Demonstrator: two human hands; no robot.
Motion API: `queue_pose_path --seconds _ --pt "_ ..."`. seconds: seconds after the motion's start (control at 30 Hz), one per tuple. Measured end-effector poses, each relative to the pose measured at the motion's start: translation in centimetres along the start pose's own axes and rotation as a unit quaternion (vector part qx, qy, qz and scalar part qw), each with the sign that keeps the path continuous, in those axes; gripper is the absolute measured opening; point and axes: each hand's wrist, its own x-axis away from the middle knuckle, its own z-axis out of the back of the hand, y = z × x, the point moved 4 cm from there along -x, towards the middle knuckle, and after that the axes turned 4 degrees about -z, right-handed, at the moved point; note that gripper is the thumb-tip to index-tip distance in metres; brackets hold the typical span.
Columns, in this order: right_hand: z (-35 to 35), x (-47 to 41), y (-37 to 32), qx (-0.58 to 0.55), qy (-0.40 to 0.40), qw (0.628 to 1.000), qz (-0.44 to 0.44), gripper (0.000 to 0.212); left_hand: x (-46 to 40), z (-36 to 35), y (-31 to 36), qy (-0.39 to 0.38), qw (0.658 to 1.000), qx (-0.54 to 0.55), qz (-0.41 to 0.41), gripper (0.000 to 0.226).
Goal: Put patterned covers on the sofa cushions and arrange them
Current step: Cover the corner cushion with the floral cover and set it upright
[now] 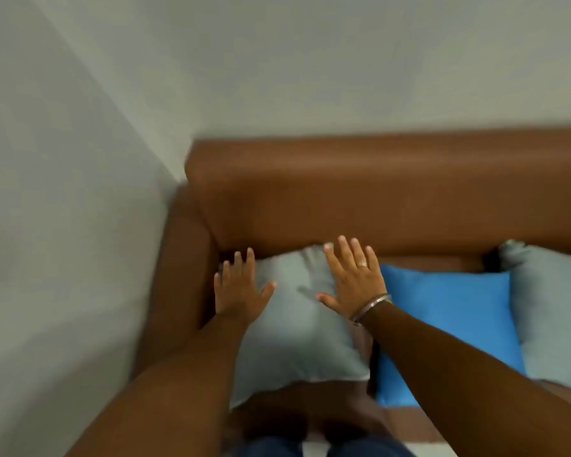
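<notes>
A pale grey cushion [297, 328] lies at the left end of the brown leather sofa [376, 199], next to the armrest. My left hand [239, 288] rests flat on the cushion's left edge with fingers spread. My right hand [355, 278], with a ring and a wrist bangle, presses flat on its upper right corner. A plain blue cushion [449, 324] lies just to the right, and a second pale grey cushion [554, 308] lies beyond it at the frame's right edge. No patterned cover is in view.
The sofa stands in a corner, with white walls [63, 192] behind it and to the left. The sofa's left armrest [182, 268] is close beside my left hand. My legs in dark jeans [277, 448] show at the bottom edge.
</notes>
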Motion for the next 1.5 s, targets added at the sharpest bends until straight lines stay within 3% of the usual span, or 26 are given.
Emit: queue_pose_path --seconds 0.07,0.1,0.17,0.27,0.33,0.43,0.53,0.57,0.63,0.7,0.8,0.83,0.9,0.97,1.0,1.1,1.17,1.27,1.33,1.37,1.43,1.5 --pt "-7.2 1.6 0.3 -0.014 -0.132 0.991 -0.019 0.102 1.7 -6.4 -3.6 -0.095 0.993 0.063 0.038 0.092" --pt "-11.2 2.8 1.0 -0.029 -0.158 0.986 -0.043 0.101 3.0 -9.8 -5.8 -0.115 0.986 0.1 0.073 0.092" --pt "-16.7 4.3 2.2 -0.096 -0.199 0.97 -0.097 0.099 5.1 -13.7 -9.0 -0.1 0.967 0.188 0.139 0.094" --pt "-22.8 3.8 2.7 -0.253 -0.28 0.912 -0.163 0.097 4.6 -16.7 -11.3 -0.044 0.938 0.273 0.211 0.097" --pt "-25.2 3.2 2.5 -0.337 -0.293 0.873 -0.195 0.093 4.1 -18.0 -12.4 -0.055 0.916 0.314 0.244 0.104" --pt "-26.5 3.1 1.5 -0.439 -0.272 0.823 -0.237 0.083 3.7 -17.9 -11.9 -0.089 0.899 0.374 0.21 0.095" --pt "-23.4 3.7 1.0 -0.519 -0.293 0.749 -0.289 0.074 3.1 -14.4 -12.0 -0.133 0.879 0.416 0.192 0.078" --pt "-21.5 4.0 1.3 -0.551 -0.308 0.714 -0.304 0.071 2.8 -12.5 -12.2 -0.145 0.87 0.431 0.193 0.07" --pt "-16.8 4.5 2.9 -0.634 -0.348 0.601 -0.339 0.069 2.3 -8.3 -12.7 -0.143 0.853 0.457 0.206 0.051" --pt "-13.0 4.5 5.0 -0.688 -0.34 0.546 -0.336 0.081 1.1 -5.1 -12.8 -0.104 0.854 0.465 0.21 0.043" --pt "-10.2 2.2 6.5 -0.699 -0.269 0.602 -0.277 0.109 -1.5 -3.5 -11.7 -0.064 0.846 0.484 0.216 0.042" --pt "-10.1 1.5 5.9 -0.707 -0.259 0.604 -0.261 0.111 -2.1 -3.6 -11.2 -0.057 0.843 0.488 0.219 0.042" --pt "-11.0 -0.1 4.1 -0.717 -0.227 0.616 -0.233 0.09 -3.0 -4.9 -9.6 -0.058 0.81 0.547 0.201 0.053" --pt "-12.2 -1.9 2.9 -0.697 -0.169 0.658 -0.231 0.067 -3.7 -6.4 -7.6 -0.08 0.756 0.624 0.179 0.073" --pt "-12.8 -2.8 2.8 -0.687 -0.127 0.674 -0.239 0.061 -4.5 -7.0 -6.7 -0.089 0.749 0.635 0.169 0.08" --pt "-13.1 -5.4 3.8 -0.645 -0.037 0.706 -0.289 0.08 -7.2 -7.2 -5.5 -0.079 0.795 0.584 0.146 0.074" --pt "-14.2 -6.6 4.8 -0.605 -0.025 0.739 -0.296 0.094 -8.6 -7.0 -5.5 -0.076 0.823 0.547 0.129 0.067" --pt "-16.0 -6.8 4.4 -0.625 -0.039 0.728 -0.278 0.074 -9.4 -7.2 -5.1 -0.077 0.814 0.564 0.116 0.071" --pt "-16.0 -5.8 3.5 -0.612 -0.008 0.743 -0.271 0.06 -9.4 -8.1 -5.0 -0.035 0.794 0.591 0.135 0.081" --pt "-16.0 -5.1 3.3 -0.578 0.021 0.769 -0.271 0.062 -9.0 -8.3 -5.1 0.006 0.806 0.577 0.131 0.08" --pt "-15.4 -2.9 2.5 -0.415 0.084 0.875 -0.234 0.074 -6.8 -8.9 -5.2 0.102 0.883 0.452 0.077 0.059" --pt "-14.7 -1.7 -0.2 -0.207 0.159 0.964 -0.041 0.07 -4.2 -10.1 -4.5 0.151 0.968 0.194 -0.039 0.066"
